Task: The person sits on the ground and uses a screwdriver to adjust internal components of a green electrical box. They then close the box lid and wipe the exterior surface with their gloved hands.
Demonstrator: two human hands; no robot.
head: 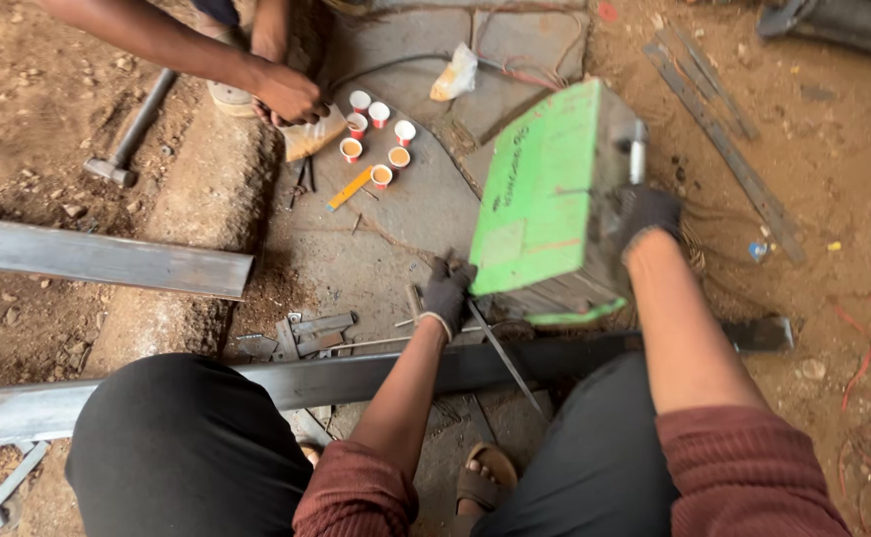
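Green metal box (pixel 545 199) sits tilted on the concrete slab (pixel 395 219) above a long steel bar (pixel 356 378); gloved right hand (pixel 646 214) clasps its top handle, gloved left hand (pixel 447 293) props the lower corner. Best kept steady with both hands, clear of the small paper cups (pixel 378 139) near another person's hand (pixel 286 94)

Crumpled white-and-yellow plastic bag (pixel 454 74) on slab beyond the cups. Tan paper packet (pixel 314 134) left of cups, under another person's hand (pixel 286 94).
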